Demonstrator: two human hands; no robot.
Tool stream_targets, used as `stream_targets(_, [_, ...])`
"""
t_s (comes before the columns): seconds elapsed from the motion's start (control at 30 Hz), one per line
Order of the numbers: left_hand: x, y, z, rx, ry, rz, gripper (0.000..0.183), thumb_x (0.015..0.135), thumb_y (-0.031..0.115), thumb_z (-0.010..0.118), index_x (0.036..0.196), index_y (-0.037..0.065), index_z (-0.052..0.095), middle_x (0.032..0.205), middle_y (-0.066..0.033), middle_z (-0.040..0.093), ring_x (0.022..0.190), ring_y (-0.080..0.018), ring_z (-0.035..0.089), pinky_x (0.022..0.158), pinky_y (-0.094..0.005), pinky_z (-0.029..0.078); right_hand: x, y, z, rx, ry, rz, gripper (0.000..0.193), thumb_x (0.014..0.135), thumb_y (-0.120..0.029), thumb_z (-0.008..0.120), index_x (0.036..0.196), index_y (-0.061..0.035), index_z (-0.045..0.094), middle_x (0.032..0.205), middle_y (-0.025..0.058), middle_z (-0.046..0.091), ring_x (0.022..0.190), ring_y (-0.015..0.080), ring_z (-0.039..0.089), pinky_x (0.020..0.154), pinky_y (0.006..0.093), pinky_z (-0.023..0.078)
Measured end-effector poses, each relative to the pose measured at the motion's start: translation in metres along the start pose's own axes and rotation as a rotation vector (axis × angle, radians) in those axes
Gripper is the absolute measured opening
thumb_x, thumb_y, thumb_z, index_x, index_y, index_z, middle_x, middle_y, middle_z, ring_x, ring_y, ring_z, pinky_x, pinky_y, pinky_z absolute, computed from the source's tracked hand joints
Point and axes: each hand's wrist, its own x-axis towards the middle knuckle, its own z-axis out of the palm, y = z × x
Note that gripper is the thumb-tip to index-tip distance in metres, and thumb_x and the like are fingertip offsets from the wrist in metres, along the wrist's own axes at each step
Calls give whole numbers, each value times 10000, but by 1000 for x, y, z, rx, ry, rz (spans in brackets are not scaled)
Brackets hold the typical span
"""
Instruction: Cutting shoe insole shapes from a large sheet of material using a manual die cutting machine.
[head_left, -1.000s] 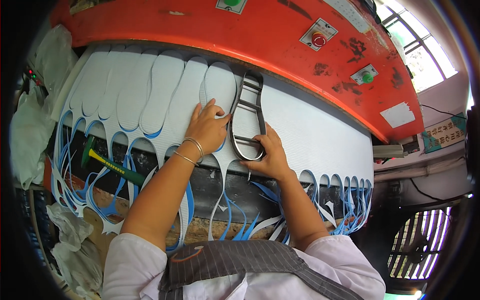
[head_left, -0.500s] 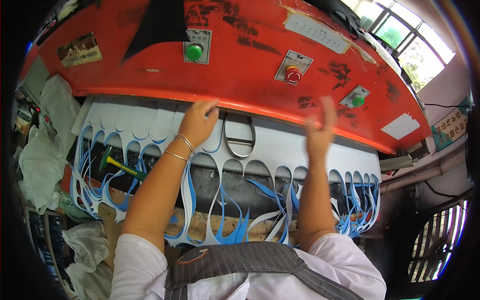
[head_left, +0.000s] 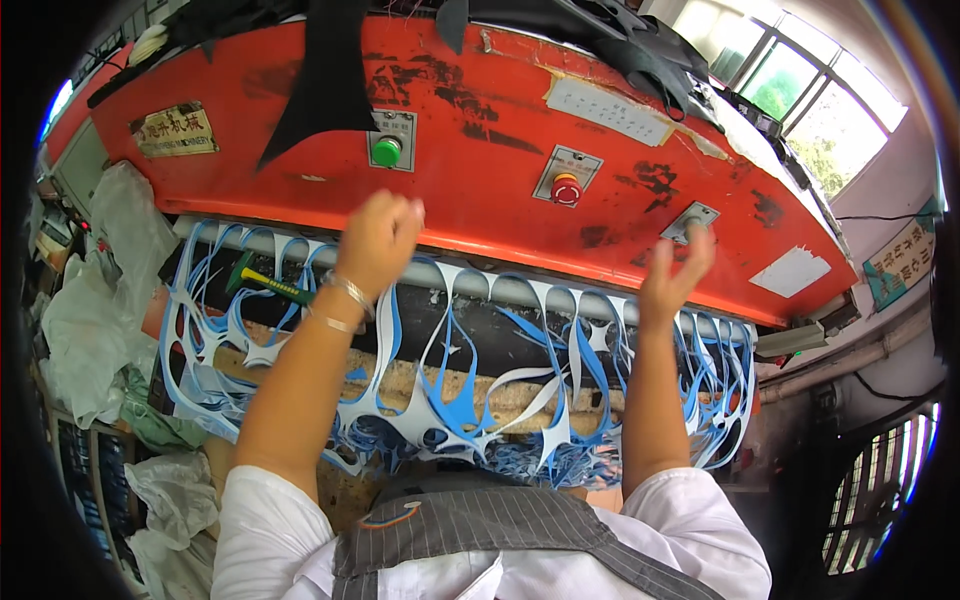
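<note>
My left hand (head_left: 380, 240), with metal bangles on its wrist, is held in a loose fist in front of the red machine panel (head_left: 480, 170). It holds nothing I can see and is just below a green push button (head_left: 385, 152). My right hand (head_left: 676, 282) has its fingers spread, with the fingertips at the green button on the right, which they largely cover. Between my arms, a white-and-blue cut sheet (head_left: 555, 440) hangs in lacy strips from under the machine's lower edge. Farther under, the sheet is hidden.
A red stop button (head_left: 565, 189) sits between the green ones. A hammer with a yellow-and-green handle (head_left: 275, 284) lies behind the strips at left. Plastic bags (head_left: 95, 330) are piled at far left. Black material (head_left: 335, 80) drapes over the panel. Blue-white scraps (head_left: 540, 460) are heaped near me.
The white sheet and the metal loop-shaped cutting die on it have gone out of sight under the machine. My right hand has moved right to the button; my left hand is up near the left button.
</note>
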Motion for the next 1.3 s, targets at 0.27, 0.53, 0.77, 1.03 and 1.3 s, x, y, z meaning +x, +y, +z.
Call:
stream_targets(0.27, [-152,28,0,125,-743,-345,377,899,360,522,703,56,631,715,-181,603,752,-382,577,692,-487,442,-115,-140,-63,292,-1387,-69,557,683,-476,745,993,-26,636,905,147,613,871,335,592,790,432,465])
stream_targets(0.53, [-174,33,12,342,-490,-131,471,879,398,521,674,-4,656,713,-205,624,734,-387,596,725,-492,445,-153,-165,-45,-21,-1267,-28,400,629,-211,797,923,-27,598,940,134,622,941,299,600,791,387,507])
stream_targets(0.77, [-125,38,11,364,-839,-340,607,882,517,454,682,-5,691,745,-242,647,758,-428,621,731,-487,480,-143,-149,-32,3,-1426,-55,408,666,-252,778,955,-25,601,942,148,623,929,339,604,814,410,493])
stream_targets(1.03, [-8,-17,66,76,-231,-156,217,787,211,707,744,42,577,766,-130,568,657,-333,535,608,-397,437,-5,-86,110,253,-1195,36,376,774,-355,667,1040,-93,629,872,138,671,815,340,638,724,434,503])
stream_targets(1.3, [17,-85,136,41,-492,126,232,660,159,756,751,33,584,772,-141,530,776,-340,517,686,-422,414,-5,-43,288,-85,-1236,-532,332,775,-247,658,1106,-236,635,1237,107,521,1193,262,491,850,415,453])
